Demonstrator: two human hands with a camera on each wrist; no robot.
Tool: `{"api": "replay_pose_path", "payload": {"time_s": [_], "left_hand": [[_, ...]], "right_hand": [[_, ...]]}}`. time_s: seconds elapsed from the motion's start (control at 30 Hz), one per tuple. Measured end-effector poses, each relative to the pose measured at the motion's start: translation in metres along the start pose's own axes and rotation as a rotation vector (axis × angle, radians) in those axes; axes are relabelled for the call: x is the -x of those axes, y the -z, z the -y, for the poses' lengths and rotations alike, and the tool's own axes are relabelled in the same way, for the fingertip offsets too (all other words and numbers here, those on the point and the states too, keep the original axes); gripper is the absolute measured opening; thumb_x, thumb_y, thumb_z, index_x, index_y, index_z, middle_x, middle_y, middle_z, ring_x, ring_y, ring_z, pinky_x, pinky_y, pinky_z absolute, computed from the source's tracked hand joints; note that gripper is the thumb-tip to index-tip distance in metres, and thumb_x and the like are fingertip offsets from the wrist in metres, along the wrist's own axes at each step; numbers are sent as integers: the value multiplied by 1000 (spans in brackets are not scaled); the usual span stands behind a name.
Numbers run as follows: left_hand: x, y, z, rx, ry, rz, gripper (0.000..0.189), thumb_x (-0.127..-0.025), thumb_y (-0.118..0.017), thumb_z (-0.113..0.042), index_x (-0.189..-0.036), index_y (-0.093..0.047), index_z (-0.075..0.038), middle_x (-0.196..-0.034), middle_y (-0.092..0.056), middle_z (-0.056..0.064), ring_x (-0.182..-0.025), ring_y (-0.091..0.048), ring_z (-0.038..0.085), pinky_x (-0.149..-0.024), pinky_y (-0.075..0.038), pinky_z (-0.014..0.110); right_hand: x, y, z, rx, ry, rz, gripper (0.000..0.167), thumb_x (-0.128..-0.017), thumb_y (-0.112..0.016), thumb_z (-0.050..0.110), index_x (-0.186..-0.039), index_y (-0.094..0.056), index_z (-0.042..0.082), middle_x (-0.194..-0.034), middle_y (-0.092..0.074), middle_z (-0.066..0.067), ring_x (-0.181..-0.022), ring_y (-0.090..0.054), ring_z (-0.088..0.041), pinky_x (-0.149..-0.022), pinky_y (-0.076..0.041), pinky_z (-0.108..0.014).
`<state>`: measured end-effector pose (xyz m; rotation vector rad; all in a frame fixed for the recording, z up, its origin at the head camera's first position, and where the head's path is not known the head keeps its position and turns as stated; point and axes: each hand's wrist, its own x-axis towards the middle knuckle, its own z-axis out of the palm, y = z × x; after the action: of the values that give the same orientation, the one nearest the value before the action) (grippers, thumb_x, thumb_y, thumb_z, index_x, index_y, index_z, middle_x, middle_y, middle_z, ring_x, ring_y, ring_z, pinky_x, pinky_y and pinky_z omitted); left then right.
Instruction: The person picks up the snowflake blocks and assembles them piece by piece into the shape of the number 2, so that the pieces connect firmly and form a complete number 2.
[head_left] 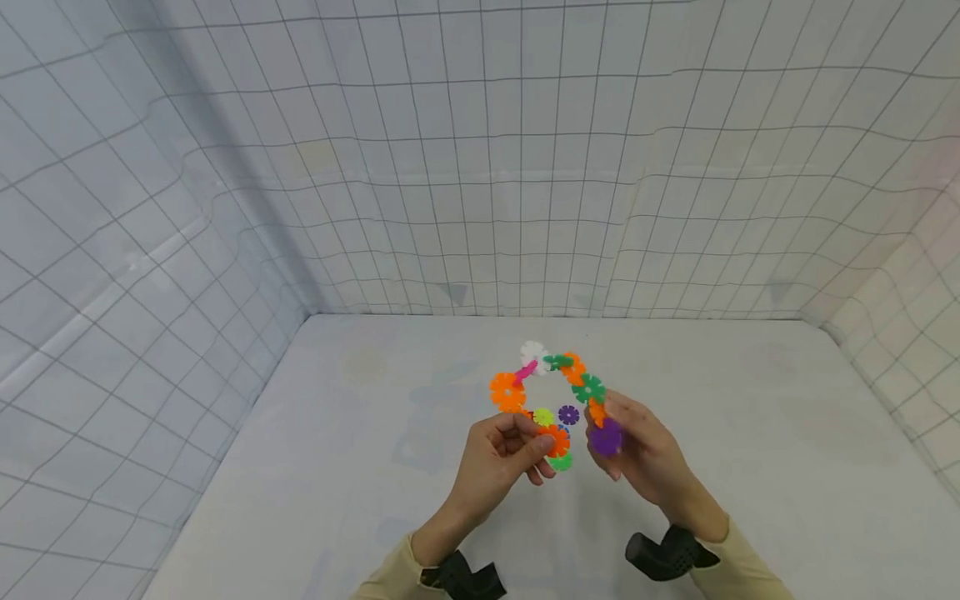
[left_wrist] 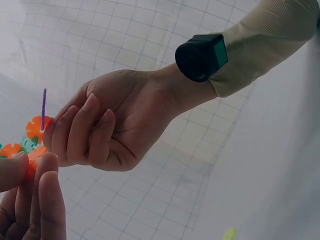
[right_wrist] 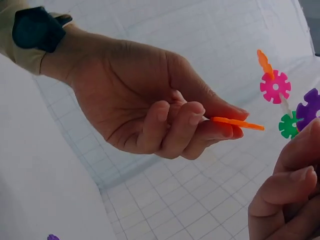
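Note:
Notched plastic flower discs, slotted together, form a curved chain [head_left: 589, 388] in the head view, with orange, pink, white, green and purple pieces. My right hand [head_left: 645, 454] pinches the chain near its lower right end, beside the purple disc [head_left: 606, 437]. On the other side, my left hand [head_left: 495, 454] pinches an orange disc [head_left: 555, 440] between thumb and fingers. That disc appears edge-on in the right wrist view [right_wrist: 237, 123]. Whether it joins the chain's left end, at the large orange disc [head_left: 507, 390], I cannot tell. The left fingers hide that stretch.
Loose discs lie on the white table [head_left: 360, 467] beyond and between the hands: a yellow-green disc [head_left: 543, 417], a small purple disc [head_left: 568, 414] and a green disc [head_left: 560, 461]. White grid-patterned sheeting [head_left: 525, 167] rises behind the table and at both sides.

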<state>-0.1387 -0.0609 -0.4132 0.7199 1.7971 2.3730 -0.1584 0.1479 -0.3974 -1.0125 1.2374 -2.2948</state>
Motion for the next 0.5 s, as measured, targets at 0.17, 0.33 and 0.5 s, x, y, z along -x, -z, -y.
{"api": "replay_pose_path", "payload": {"time_s": [0.17,0.33,0.5], "left_hand": [[0,-1,-1,12,-14,7,16,-90,-63,-1,-91,-56,13,-77,-67,8,-60,-66,14,-52,-54,30],[2,-3,-2,23,6,0,18,-89,-64,-1,-91,-56,14,-76,-67,8,-59,-65,13,-52,-54,29],[3,-6,-4,7,46,12,19,-88,-66,-5,-93,-59,12,-78,-67,16,-58,-66,14,-52,-54,30]], "right_hand": [[1,-5,4,244,-12,-131,35,-103,-22,5,-98,-56,9,-71,-55,1,-47,-40,-23,-47,-45,-20],[0,-6,4,294,11,-149,31,-103,-24,5,-92,-53,9,-66,-50,-4,-46,-41,-22,-46,-45,-23],[0,-4,0,184,24,-94,37,-104,-17,5,-100,-54,7,-66,-40,-8,-46,-37,-24,-43,-38,-24]]}}
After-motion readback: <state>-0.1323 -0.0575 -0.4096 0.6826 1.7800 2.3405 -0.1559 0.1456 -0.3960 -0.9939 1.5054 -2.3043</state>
